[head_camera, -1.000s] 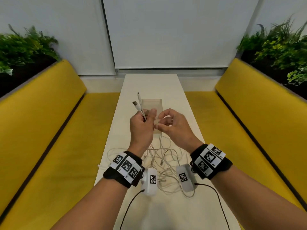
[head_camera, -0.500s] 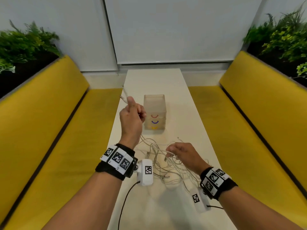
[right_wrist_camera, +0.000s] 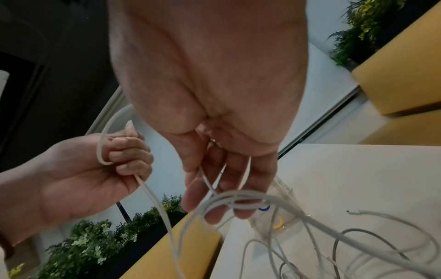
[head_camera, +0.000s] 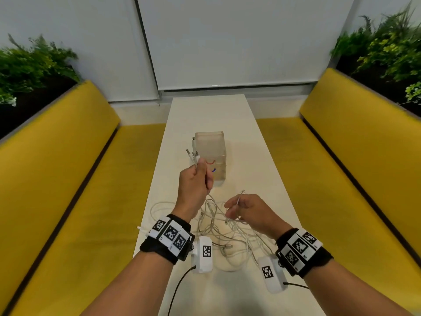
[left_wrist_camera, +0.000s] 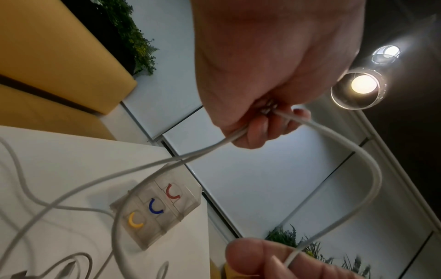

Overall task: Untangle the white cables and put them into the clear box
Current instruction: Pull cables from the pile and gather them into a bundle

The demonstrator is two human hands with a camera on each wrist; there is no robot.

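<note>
Since half a second earlier, the left hand [head_camera: 196, 185] had dropped toward the centre of the head view and now partly covered the lower left face of the clear box [head_camera: 213, 148], while the right hand [head_camera: 247, 210] had lifted off the table [head_camera: 262, 142] with strands caught in its fingers.

The left hand was closed in a fist around several cable ends, their plugs [head_camera: 193, 151] sticking up above the knuckles just left of the box. The right hand's fingers were curled loosely around a few thin strands, pinching them above the white cables [head_camera: 218, 226], which lay as a tangle on the table in the lower centre of the frame, between the wrists.

The likely trouble: pulling the two hands apart while loops stayed crossed could tighten a knot rather than free it, and a taut strand running past the box might tip or drag it, since it looked light. One plug [head_camera: 142, 228] lay at the table's left edge and could slide off.

Which strand belonged to which held end could not be traced; the tangle was blurred. Whether anything lay in the box was unclear through its cloudy walls.
</note>
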